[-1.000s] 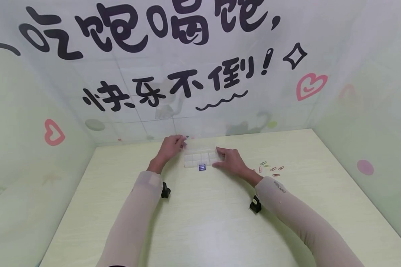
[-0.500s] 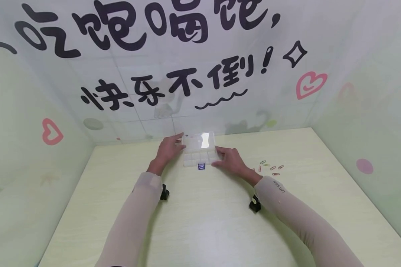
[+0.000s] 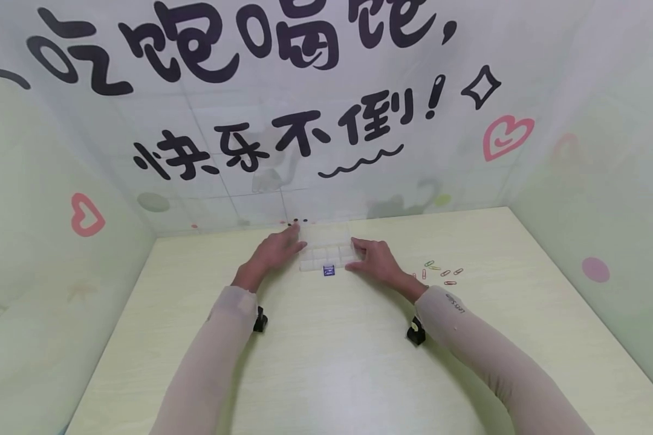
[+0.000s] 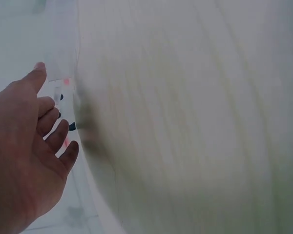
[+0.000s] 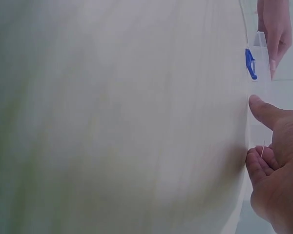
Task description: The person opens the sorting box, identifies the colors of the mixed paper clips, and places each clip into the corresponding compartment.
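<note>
A clear plastic compartment box (image 3: 319,255) stands on the table near the back wall. A blue latch (image 3: 329,270) sits at its front edge, and its transparent lid (image 3: 326,234) is raised at the back. My right hand (image 3: 378,263) grips the box's right end, thumb at the front and fingers further back. In the right wrist view, the blue latch (image 5: 250,63) is beyond the thumb. My left hand (image 3: 272,251) is beside the box's left end with fingers loosely bent; the left wrist view shows nothing between them. The compartments' contents are too small to tell.
Several coloured paper clips (image 3: 445,273) lie on the table (image 3: 326,362) right of the right hand. A printed back wall (image 3: 239,199) rises just behind the box, with side walls left and right. A black device (image 3: 415,333) is worn under each wrist.
The lid caught a bright reflection half a second ago and now looks tilted differently, without it. My left hand has drawn slightly forward and its fingers have spread from the lid. My right hand stays put.
</note>
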The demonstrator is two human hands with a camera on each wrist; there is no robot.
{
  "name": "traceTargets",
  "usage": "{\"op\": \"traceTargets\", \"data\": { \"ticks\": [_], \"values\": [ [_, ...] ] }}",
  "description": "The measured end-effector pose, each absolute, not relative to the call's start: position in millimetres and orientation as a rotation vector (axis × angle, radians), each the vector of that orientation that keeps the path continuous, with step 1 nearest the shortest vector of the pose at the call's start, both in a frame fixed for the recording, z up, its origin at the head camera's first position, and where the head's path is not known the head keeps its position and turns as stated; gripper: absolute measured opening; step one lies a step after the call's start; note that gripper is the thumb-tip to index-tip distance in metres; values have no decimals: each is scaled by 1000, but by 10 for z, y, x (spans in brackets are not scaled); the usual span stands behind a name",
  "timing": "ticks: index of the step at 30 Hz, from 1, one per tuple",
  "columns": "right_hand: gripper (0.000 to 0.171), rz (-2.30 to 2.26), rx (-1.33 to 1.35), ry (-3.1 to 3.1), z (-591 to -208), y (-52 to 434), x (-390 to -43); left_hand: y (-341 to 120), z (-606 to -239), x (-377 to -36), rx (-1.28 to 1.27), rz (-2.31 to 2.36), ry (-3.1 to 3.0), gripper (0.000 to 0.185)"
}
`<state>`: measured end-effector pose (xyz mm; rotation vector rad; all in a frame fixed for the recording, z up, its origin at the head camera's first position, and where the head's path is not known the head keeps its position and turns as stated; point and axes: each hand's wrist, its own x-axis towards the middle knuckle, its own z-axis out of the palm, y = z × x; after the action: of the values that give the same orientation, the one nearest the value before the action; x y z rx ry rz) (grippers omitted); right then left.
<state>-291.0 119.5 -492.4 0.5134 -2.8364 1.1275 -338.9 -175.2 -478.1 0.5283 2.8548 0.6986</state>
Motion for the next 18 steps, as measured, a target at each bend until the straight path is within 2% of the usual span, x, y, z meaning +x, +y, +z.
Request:
{"op": "traceTargets", "data": {
  "ticks": [14, 18],
  "values": [
    [73, 1098, 492, -2857, -4922, 1182, -2897, -1856, -4772, -3259, 619, 603, 2719, 106],
    [74, 1115, 487, -2866, -4912, 1186, -2903, -1864, -4745, -3258, 651, 582, 2715, 110]
  ]
}}
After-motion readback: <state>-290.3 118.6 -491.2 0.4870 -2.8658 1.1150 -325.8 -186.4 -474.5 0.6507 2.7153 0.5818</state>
